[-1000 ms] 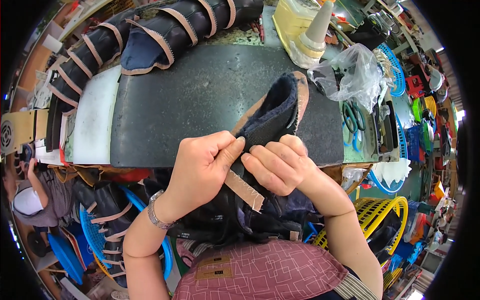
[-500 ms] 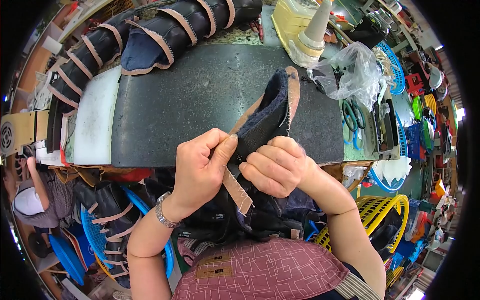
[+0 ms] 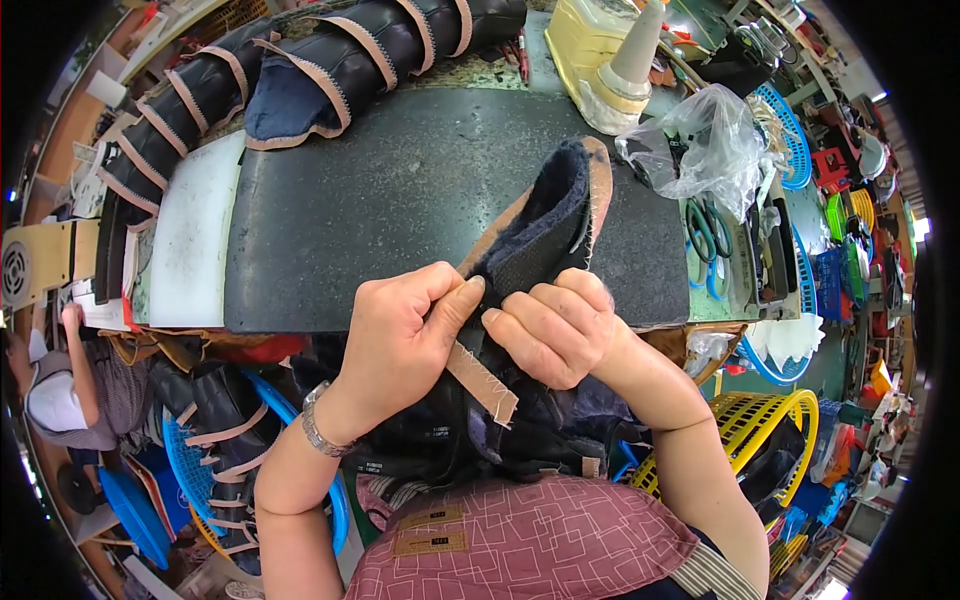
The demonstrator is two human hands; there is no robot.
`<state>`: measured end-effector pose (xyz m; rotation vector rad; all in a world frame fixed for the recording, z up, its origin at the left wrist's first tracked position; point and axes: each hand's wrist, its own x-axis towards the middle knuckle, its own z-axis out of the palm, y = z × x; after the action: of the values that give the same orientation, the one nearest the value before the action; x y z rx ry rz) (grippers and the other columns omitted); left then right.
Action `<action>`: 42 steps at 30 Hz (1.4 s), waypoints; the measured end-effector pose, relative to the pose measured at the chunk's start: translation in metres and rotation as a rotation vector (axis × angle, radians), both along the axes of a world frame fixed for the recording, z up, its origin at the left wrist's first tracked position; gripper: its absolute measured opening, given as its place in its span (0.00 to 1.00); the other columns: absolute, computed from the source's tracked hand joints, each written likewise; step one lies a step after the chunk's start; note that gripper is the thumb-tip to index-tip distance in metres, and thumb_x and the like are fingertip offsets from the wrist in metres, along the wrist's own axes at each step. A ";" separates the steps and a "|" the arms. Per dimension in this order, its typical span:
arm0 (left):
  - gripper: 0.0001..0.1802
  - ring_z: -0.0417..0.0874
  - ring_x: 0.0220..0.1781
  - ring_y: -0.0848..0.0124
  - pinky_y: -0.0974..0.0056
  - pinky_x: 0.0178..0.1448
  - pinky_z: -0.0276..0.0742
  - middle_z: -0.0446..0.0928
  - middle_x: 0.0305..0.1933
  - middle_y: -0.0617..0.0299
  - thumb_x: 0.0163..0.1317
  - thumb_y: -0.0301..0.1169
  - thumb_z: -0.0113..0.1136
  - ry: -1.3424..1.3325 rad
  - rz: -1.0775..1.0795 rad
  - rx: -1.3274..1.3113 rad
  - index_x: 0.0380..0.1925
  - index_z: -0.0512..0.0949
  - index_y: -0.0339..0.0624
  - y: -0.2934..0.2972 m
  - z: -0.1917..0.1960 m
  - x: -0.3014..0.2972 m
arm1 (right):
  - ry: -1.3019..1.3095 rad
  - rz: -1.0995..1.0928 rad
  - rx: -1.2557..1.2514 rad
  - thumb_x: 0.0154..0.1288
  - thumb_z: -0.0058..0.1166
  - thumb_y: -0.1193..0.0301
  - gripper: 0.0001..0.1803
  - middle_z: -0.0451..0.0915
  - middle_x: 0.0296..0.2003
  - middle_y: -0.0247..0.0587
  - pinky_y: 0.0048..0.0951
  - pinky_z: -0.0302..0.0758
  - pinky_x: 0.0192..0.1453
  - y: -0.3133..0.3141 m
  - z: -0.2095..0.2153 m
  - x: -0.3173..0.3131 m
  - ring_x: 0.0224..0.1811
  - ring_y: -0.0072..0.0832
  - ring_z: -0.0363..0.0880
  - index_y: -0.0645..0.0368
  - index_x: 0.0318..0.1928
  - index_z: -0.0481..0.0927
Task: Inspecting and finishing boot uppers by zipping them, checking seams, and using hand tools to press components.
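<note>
While the left hand [image 3: 405, 330] pinches the near part of the fleece-lined shoe upper [image 3: 535, 235] between its thumb and bent forefinger, the right hand [image 3: 560, 330], with all fingers curled tightly, grips the dark side of the same piece just beside it. So the shoe upper is between both hands and reaches beyond them, its rounded end pointing away over the black work mat [image 3: 380, 200]. Below the left hand hangs the free end of the tan edge strip [image 3: 483, 382], with white zigzag stitches along one border. To do this well, I think one should hold close to the stitches, pull evenly with both hands and avoid any jerk, because the thread could perhaps tear the soft lining. What the right fingertips press exactly, I cannot tell, as they are hidden. Scissors [image 3: 708, 240] lie rightward and ahead of the right hand; other lined uppers [image 3: 290, 103] lie farther ahead of the left hand.
</note>
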<state>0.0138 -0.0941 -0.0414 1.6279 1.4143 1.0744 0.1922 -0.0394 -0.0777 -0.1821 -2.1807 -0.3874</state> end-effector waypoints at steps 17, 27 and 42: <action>0.12 0.61 0.22 0.81 0.71 0.25 0.61 0.64 0.16 0.66 0.64 0.29 0.54 -0.182 -0.026 -0.028 0.23 0.72 0.33 0.003 -0.011 0.000 | -0.012 0.105 0.014 0.44 0.53 0.69 0.15 0.75 0.30 0.35 0.27 0.70 0.36 -0.002 0.002 0.004 0.30 0.26 0.74 0.60 0.36 0.77; 0.13 0.61 0.21 0.81 0.71 0.24 0.60 0.64 0.16 0.66 0.64 0.31 0.54 -0.172 -0.072 -0.037 0.23 0.73 0.34 0.004 -0.010 0.002 | -0.012 0.001 -0.040 0.42 0.54 0.70 0.16 0.75 0.29 0.35 0.25 0.66 0.32 -0.004 0.012 0.006 0.26 0.24 0.70 0.60 0.36 0.77; 0.13 0.62 0.16 0.75 0.67 0.22 0.60 0.65 0.14 0.58 0.63 0.31 0.55 -0.093 -0.090 -0.047 0.22 0.73 0.34 0.003 -0.003 0.002 | -0.003 0.049 0.022 0.41 0.55 0.71 0.17 0.74 0.29 0.34 0.23 0.61 0.28 -0.003 0.005 0.006 0.23 0.21 0.66 0.61 0.37 0.77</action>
<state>0.0156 -0.0911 -0.0440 1.5727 1.2848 1.0434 0.1983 -0.0424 -0.0723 -0.1157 -2.1781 -0.3845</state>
